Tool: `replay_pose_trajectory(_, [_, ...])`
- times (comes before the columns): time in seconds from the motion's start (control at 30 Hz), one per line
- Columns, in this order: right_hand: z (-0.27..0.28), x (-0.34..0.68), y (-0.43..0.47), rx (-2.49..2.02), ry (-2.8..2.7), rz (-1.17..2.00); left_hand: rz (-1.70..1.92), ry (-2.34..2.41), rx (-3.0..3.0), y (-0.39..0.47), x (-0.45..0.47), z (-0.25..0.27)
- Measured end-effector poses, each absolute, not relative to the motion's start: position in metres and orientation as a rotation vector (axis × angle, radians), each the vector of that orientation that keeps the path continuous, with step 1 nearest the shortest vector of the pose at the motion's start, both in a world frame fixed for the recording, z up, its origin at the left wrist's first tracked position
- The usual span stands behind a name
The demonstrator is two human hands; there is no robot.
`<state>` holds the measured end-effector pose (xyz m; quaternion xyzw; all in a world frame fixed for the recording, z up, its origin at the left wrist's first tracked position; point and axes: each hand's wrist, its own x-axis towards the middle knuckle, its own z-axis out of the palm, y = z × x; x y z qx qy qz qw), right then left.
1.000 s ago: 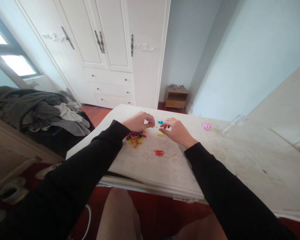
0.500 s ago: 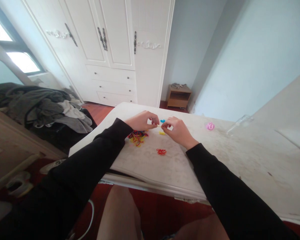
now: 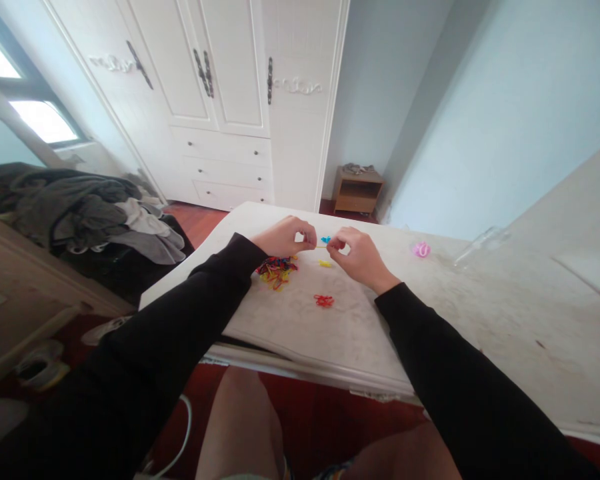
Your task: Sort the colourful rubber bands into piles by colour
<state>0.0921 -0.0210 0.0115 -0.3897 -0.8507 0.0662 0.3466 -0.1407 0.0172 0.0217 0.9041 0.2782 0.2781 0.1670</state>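
A thin yellow rubber band [image 3: 322, 247] is stretched between my two hands above the table. My left hand [image 3: 291, 236] pinches its left end between thumb and fingertips. The right end is pinched by my right hand [image 3: 353, 253]. Beneath my left wrist lies a mixed pile of coloured rubber bands [image 3: 279, 272], partly hidden by the sleeve. Just behind the hands is a small blue bunch of bands [image 3: 325, 239], and a small yellow bunch [image 3: 325, 264] sits below them. Closer to me lies a red bunch of bands [image 3: 323, 301].
The white table [image 3: 300, 340] spreads out under my arms. On its right side are a pink bunch [image 3: 421, 249] and a clear glass-like object [image 3: 477, 247]. A white wardrobe [image 3: 220, 100] and a small wooden cabinet [image 3: 359, 190] stand beyond. Clothes [image 3: 95, 213] are heaped at the left.
My hands have drawn slightly apart, pulling the yellow rubber band longer and straighter between them. The right hand shifted a little to the right.
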Motion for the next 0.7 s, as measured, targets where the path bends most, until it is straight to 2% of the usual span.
replay_pose_trajectory(0.2, [0.021, 0.109, -0.017, -1.14, -1.963, 0.07, 0.898, 0.918, 2.578, 0.019, -0.149, 0.027])
replay_pose_trajectory(0.33, [0.015, 0.102, -0.019, -1.109, -2.031, 0.098, 0.895, 0.881, 2.558, 0.018, -0.146, 0.026])
replay_pose_trajectory(0.7, [0.013, 0.104, -0.018, -1.133, -2.207, 0.175, 0.615, 0.917, 2.71, 0.023, -0.16, 0.025])
